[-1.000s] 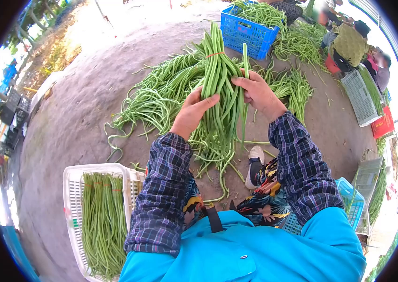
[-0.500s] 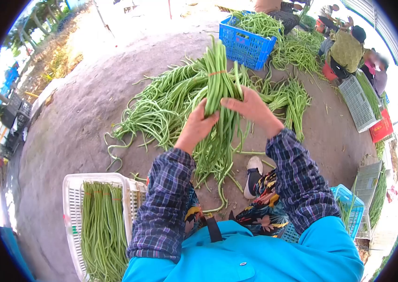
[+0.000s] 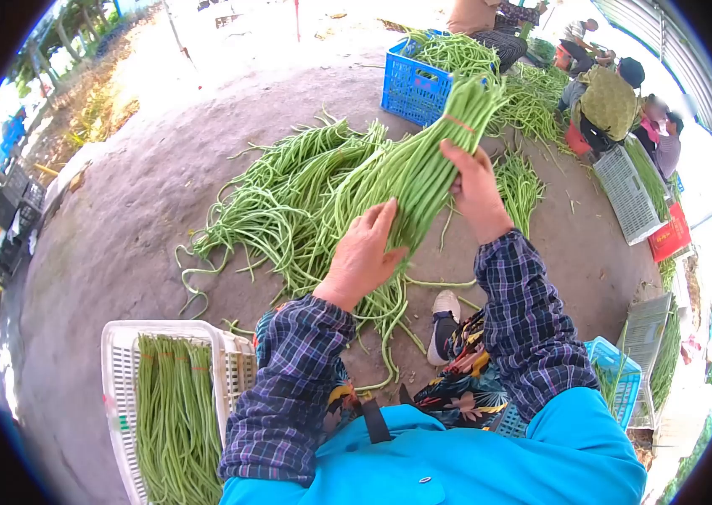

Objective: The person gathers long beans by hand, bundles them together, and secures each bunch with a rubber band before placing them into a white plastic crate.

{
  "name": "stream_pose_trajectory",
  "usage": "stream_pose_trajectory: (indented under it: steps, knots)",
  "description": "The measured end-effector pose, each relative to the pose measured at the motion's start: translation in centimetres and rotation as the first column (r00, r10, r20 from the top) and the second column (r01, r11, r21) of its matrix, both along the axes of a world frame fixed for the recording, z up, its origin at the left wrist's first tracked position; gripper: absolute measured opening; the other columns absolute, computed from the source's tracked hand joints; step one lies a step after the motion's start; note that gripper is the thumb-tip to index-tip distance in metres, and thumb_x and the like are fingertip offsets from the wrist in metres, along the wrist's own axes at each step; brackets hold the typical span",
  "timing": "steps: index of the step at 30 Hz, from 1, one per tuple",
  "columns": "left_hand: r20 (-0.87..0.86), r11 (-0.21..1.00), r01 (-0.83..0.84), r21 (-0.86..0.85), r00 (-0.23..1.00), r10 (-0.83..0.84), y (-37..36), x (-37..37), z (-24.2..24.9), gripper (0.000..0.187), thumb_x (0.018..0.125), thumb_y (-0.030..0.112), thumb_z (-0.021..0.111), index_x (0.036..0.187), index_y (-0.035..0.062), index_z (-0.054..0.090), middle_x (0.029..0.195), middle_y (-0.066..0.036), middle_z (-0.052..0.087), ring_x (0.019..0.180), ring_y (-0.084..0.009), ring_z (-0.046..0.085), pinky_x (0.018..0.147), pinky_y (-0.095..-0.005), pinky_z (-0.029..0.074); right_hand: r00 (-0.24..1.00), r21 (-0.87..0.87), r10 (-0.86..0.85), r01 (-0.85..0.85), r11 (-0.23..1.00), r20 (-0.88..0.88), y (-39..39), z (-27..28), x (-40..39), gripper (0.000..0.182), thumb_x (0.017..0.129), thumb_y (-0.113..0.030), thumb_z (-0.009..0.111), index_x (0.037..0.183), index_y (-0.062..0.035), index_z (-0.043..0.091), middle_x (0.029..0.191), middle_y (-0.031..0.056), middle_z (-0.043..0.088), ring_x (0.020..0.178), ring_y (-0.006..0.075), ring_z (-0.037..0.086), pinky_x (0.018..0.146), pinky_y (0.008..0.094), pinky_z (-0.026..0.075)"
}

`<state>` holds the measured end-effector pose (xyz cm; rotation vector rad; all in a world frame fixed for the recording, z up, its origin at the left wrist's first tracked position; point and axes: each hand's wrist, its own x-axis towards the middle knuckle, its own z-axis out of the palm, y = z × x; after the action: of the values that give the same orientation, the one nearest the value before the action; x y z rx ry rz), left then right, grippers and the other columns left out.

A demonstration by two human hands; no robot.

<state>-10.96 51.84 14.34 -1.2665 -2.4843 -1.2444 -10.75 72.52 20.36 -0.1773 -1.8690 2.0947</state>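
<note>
A long bundle of green yardlong beans (image 3: 433,172) is held up in front of me, tilted with its top to the upper right. An orange-red band (image 3: 459,123) circles it near the top. My right hand (image 3: 478,187) grips its right side just below the band, thumb in front and other fingers partly hidden. At the lower left side of the bundle, my left hand (image 3: 364,255) is closed round its edge, fingertips against the beans. Beneath lies a loose heap of yardlong beans (image 3: 288,198) on the ground.
At lower left stands a white crate (image 3: 116,396) with banded beans inside. A blue crate (image 3: 410,91) piled with beans is ahead. Several people (image 3: 612,93) sit at the upper right, near a grey crate (image 3: 627,198) and a red box (image 3: 671,233). A light-blue crate (image 3: 625,391) is at my right.
The bundle has swung from nearly upright to a tilt toward the upper right. My right hand has moved up and right along it; my left hand sits lower on its left side.
</note>
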Motion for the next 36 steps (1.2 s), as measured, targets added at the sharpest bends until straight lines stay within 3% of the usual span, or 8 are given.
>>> stream_pose_trajectory:
  steps: [5, 7, 13, 16, 25, 30, 33, 36]
  knots:
    - [-0.006, 0.982, 0.181, 0.054, 0.983, -0.181, -0.9, -0.6, 0.2, 0.046, 0.077, 0.017, 0.070, 0.120, 0.0064, 0.055, 0.113, -0.016, 0.058, 0.095, -0.0289, 0.061, 0.076, -0.0363, 0.051, 0.996, -0.235, 0.016, -0.037, 0.971, -0.088, 2.1, 0.3, 0.2, 0.037, 0.086, -0.023, 0.061, 0.114, -0.0007, 0.054, 0.098, 0.0105, 0.065, 0.088, 0.0186, 0.064, 0.074, 0.0304, 0.054]
    - [0.188, 0.962, -0.022, 0.273, 0.982, -0.031, -1.1, -1.4, 0.3, 0.043, 0.080, 0.019, 0.069, 0.120, 0.0081, 0.056, 0.112, -0.013, 0.059, 0.096, -0.0226, 0.061, 0.071, -0.0319, 0.050, 0.997, -0.223, 0.014, -0.032, 0.974, -0.081, 1.6, 0.5, 0.4, 0.034, 0.087, -0.019, 0.059, 0.115, -0.0005, 0.050, 0.097, 0.0082, 0.063, 0.078, 0.0162, 0.065, 0.069, 0.0295, 0.055]
    - [0.187, 0.868, -0.163, 0.469, 0.979, 0.083, 0.5, -2.2, 0.0, 0.097, 0.067, 0.029, 0.082, 0.139, 0.0035, 0.023, 0.129, -0.019, 0.042, 0.123, -0.0284, 0.041, 0.101, -0.0391, 0.036, 0.969, 0.110, 0.246, -0.244, 0.963, -0.007, -2.8, 1.2, 1.8, 0.046, 0.086, -0.015, 0.062, 0.127, -0.0017, 0.045, 0.105, 0.0055, 0.060, 0.092, 0.0125, 0.060, 0.080, 0.0268, 0.050]
    - [0.379, 0.752, -0.047, 0.658, 0.883, -0.276, 2.7, -0.6, 0.7, 0.101, 0.062, 0.014, 0.085, 0.140, 0.0042, 0.021, 0.127, -0.015, 0.044, 0.120, -0.0243, 0.043, 0.099, -0.0370, 0.039, 0.929, 0.195, 0.360, -0.338, 0.921, -0.087, -4.6, 1.2, 1.9, 0.049, 0.086, -0.018, 0.065, 0.128, -0.0015, 0.045, 0.106, 0.0038, 0.059, 0.098, 0.0123, 0.056, 0.086, 0.0268, 0.047]
    - [0.666, 0.648, -0.216, 0.730, 0.438, -0.604, 1.4, -2.1, -1.5, 0.045, 0.076, 0.010, 0.065, 0.117, 0.0053, 0.047, 0.097, -0.009, 0.060, 0.076, -0.0200, 0.062, 0.070, -0.0342, 0.055, 0.937, -0.091, -0.217, 0.200, 0.976, -0.272, 3.5, 4.7, 8.3, 0.035, 0.094, -0.035, 0.050, 0.114, -0.0063, 0.054, 0.087, 0.0033, 0.060, 0.047, 0.0027, 0.036, 0.038, 0.0184, 0.027]
    - [0.538, 0.500, -0.216, 0.839, 0.183, -0.823, 1.0, -2.8, -1.6, 0.039, 0.080, 0.029, 0.061, 0.106, 0.0001, 0.053, 0.089, -0.011, 0.059, 0.077, -0.0236, 0.061, 0.070, -0.0372, 0.053, 0.702, 0.034, -0.540, 0.624, 0.781, -0.465, 12.1, 13.3, 22.0, 0.029, 0.097, -0.029, 0.045, 0.115, -0.0078, 0.053, 0.063, -0.0047, 0.038, 0.044, 0.0026, 0.027, 0.037, 0.0193, 0.020]
    - [0.501, 0.471, -0.227, 0.852, 0.099, -0.859, 1.3, -2.7, -2.3, 0.045, 0.083, 0.038, 0.059, 0.105, -0.0005, 0.055, 0.088, -0.012, 0.060, 0.081, -0.0240, 0.060, 0.074, -0.0381, 0.051, 0.547, 0.334, -0.702, 0.837, 0.434, -0.457, 13.4, 18.5, 30.5, 0.034, 0.100, -0.027, 0.037, 0.124, -0.0057, 0.048, 0.062, -0.0061, 0.030, 0.045, 0.0008, 0.023, 0.038, 0.0187, 0.017]
    - [0.561, 0.520, -0.261, 0.813, 0.116, -0.820, 2.1, -2.6, -2.6, 0.048, 0.081, 0.040, 0.063, 0.104, -0.0015, 0.055, 0.090, -0.011, 0.060, 0.080, -0.0228, 0.061, 0.073, -0.0368, 0.052, 0.498, 0.684, -0.786, 0.717, 0.135, -0.367, 12.7, 22.4, 36.7, 0.042, 0.099, -0.035, 0.040, 0.127, -0.0049, 0.046, 0.065, -0.0060, 0.032, 0.047, -0.0001, 0.021, 0.039, 0.0177, 0.019]
